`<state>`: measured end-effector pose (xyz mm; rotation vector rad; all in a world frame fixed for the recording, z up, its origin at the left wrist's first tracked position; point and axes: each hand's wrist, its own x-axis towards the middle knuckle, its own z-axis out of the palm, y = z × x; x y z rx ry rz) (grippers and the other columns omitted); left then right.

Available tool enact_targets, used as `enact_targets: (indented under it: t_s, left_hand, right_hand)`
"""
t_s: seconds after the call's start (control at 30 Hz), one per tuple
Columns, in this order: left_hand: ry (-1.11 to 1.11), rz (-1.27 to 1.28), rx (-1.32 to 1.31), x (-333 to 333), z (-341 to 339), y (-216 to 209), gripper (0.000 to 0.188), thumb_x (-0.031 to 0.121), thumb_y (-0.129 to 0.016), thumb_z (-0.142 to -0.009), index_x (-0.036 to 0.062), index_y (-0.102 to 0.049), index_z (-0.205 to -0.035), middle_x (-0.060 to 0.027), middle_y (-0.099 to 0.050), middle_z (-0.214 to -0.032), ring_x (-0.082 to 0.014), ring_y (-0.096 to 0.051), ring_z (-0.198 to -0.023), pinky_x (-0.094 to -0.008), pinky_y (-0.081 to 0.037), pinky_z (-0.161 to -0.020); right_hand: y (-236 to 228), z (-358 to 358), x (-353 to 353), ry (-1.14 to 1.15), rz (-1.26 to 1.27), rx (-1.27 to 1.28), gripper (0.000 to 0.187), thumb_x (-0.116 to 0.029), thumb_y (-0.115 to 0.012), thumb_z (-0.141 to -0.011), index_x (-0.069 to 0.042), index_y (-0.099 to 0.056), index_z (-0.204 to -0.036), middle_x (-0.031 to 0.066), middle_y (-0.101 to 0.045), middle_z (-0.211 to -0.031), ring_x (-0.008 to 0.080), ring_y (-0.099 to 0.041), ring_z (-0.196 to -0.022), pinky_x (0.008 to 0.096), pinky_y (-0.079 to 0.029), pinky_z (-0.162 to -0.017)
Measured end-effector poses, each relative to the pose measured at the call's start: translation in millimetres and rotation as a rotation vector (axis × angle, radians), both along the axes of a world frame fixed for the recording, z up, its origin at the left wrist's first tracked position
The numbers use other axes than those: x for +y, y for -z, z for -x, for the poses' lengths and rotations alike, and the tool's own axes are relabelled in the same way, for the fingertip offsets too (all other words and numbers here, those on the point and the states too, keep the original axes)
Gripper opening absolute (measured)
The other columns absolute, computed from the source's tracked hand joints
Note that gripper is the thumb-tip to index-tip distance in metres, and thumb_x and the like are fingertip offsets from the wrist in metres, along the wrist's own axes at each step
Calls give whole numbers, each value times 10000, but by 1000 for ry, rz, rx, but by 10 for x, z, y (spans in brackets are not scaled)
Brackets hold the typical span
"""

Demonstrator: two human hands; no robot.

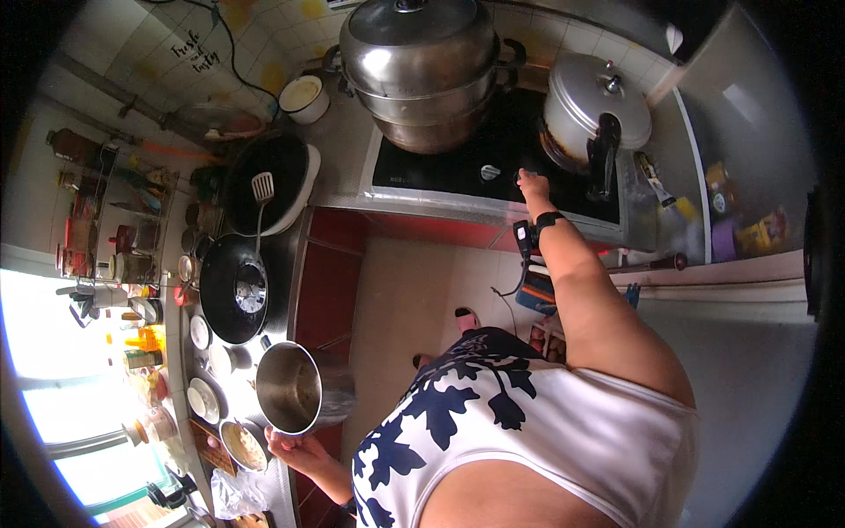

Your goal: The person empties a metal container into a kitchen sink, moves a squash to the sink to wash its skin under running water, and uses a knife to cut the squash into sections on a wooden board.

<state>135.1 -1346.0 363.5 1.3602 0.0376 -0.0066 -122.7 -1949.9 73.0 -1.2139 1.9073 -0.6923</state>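
At the lower left, my left hand [304, 455] is closed on a deep metal pot [339, 387] at its near side. The pot is tilted, and its bare inside shows; whatever handle is under my fingers is hidden. My right hand [533, 187] reaches forward to the front of the black glass gas stove [414, 172]. Its fingers are pinched at the right stove knob, which they mostly cover. The left stove knob [490, 172] is silver and shows beside it. A large steel steamer [422, 79] and a lidded pressure cooker [585, 106] stand on the burners.
A black wok [227, 295] with a slotted spatula [262, 189] lies on the left counter, near a dark pan [255, 180]. A bowl of food [245, 444] sits beside the pot. The pressure cooker's black handle [603, 158] juts toward me, right of my hand.
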Motion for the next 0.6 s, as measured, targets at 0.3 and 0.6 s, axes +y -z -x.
enact_targets:
  t_s: [0.3,0.6]
  left_hand:
    - [-30,-25,-13,-117,-86,12,225,197,-502,-836,139,-372,-661,69,-236,-536,-29,-244,-449,-175,-249,-429]
    - [0,-3,-45,-179,-140,41,220,199,-505,-842,129,-375,-678,65,-228,-540,-25,-230,-451,-179,-229,-437]
  right_hand:
    - [-284,-36,77,-57,-50,159,396,-436,-568,-739,-68,-675,-642,63,-677,-693,267,-646,-760,373,-498,-741]
    - [-103,41,2,-22,4,289,421,-471,-586,-728,-66,-686,-673,77,-676,-699,272,-649,-775,380,-499,-751]
